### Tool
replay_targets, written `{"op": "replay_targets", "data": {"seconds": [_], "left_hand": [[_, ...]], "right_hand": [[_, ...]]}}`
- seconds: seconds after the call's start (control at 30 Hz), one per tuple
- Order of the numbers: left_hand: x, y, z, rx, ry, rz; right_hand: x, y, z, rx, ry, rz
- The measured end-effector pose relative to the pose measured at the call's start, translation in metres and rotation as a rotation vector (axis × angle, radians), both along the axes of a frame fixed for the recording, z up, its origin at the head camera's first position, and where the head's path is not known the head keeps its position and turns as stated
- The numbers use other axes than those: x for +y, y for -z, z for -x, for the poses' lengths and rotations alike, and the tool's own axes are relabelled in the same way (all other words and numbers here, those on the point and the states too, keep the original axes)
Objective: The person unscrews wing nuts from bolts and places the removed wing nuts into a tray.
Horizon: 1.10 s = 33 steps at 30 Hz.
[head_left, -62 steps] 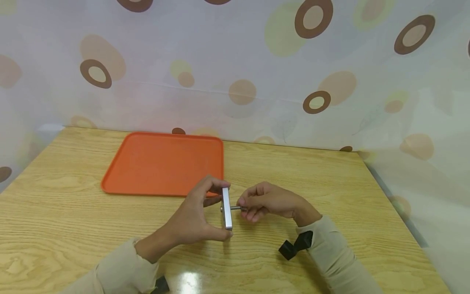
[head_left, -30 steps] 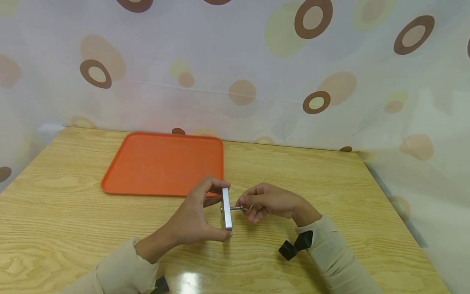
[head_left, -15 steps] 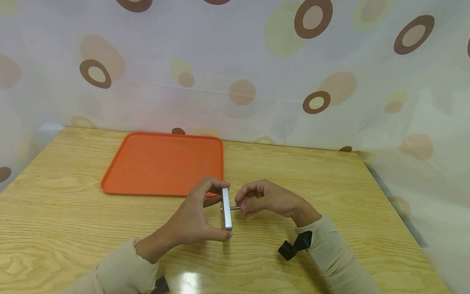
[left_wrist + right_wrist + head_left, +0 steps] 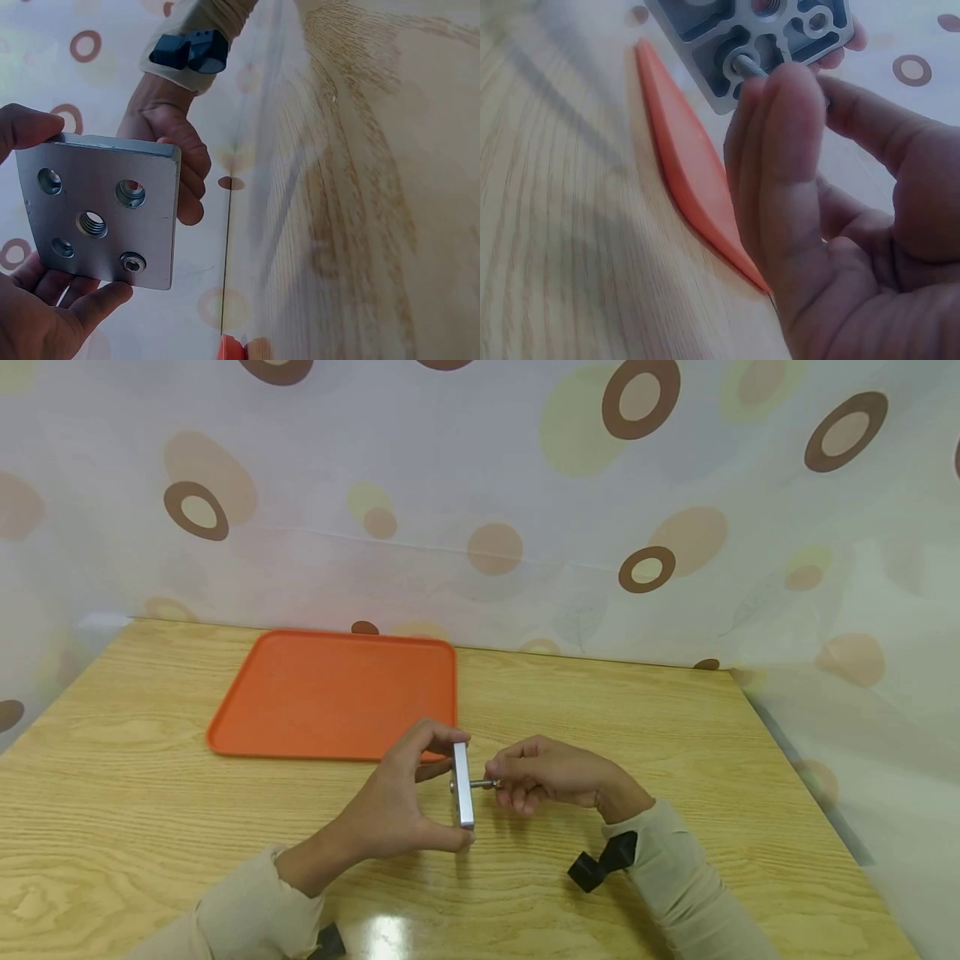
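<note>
My left hand (image 4: 390, 806) grips a square silver metal plate (image 4: 462, 785) by two opposite edges, thumb below and fingers above, so it stands on edge over the table. A bolt (image 4: 480, 784) runs through one corner hole, its socket head (image 4: 133, 262) on the plate's flat face. In the left wrist view, the other holes, including a threaded centre one, show nothing in them. The bolt's threaded shank (image 4: 746, 65) sticks out of the ribbed face toward my right hand (image 4: 562, 777). Thumb and fingertips there pinch a small metal piece at the bolt's end, mostly hidden by the fingers.
An orange tray (image 4: 330, 693) lies behind my left hand on the wooden table (image 4: 637, 718). A patterned cloth (image 4: 480, 485) hangs along the back and sides. Black camera mounts (image 4: 602, 862) sit on both sleeves.
The left hand and plate stay put. My right fingers shift back and forth at the bolt's end, the thumb moving down along it half a second ago and back up now.
</note>
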State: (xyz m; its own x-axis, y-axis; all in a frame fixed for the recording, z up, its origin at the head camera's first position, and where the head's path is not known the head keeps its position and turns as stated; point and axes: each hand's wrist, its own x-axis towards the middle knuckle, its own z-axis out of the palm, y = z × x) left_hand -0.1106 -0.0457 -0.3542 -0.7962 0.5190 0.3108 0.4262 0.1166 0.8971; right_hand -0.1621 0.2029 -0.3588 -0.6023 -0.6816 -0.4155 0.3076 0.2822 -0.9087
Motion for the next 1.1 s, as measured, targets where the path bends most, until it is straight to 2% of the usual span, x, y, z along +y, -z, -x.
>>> {"op": "replay_targets", "data": {"seconds": [0.23, 0.5, 0.6, 0.8, 0.9, 1.1], "left_hand": [[-0.0009, -0.0013, 0.0006, 0.000, -0.016, 0.017], [-0.0013, -0.0022, 0.0014, 0.000, -0.025, 0.011], [-0.0008, -0.0020, 0.0018, 0.011, -0.023, 0.013], [-0.0009, -0.0015, 0.0021, 0.025, -0.014, 0.009], [-0.0010, -0.0014, 0.0019, 0.019, -0.013, 0.006], [-0.0004, -0.0004, 0.0016, 0.010, -0.003, -0.003]], "right_hand": [[0.0008, 0.0007, 0.0004, 0.036, 0.064, 0.041], [0.0009, 0.0007, 0.0013, 0.170, 0.031, 0.103], [0.0014, -0.0009, 0.0016, 0.135, 0.050, 0.060], [-0.0012, -0.0035, 0.0015, -0.031, 0.093, -0.037], [-0.0019, -0.0037, 0.0005, -0.028, 0.058, -0.035], [0.0002, -0.0039, -0.0006, 0.066, 0.032, -0.008]]}}
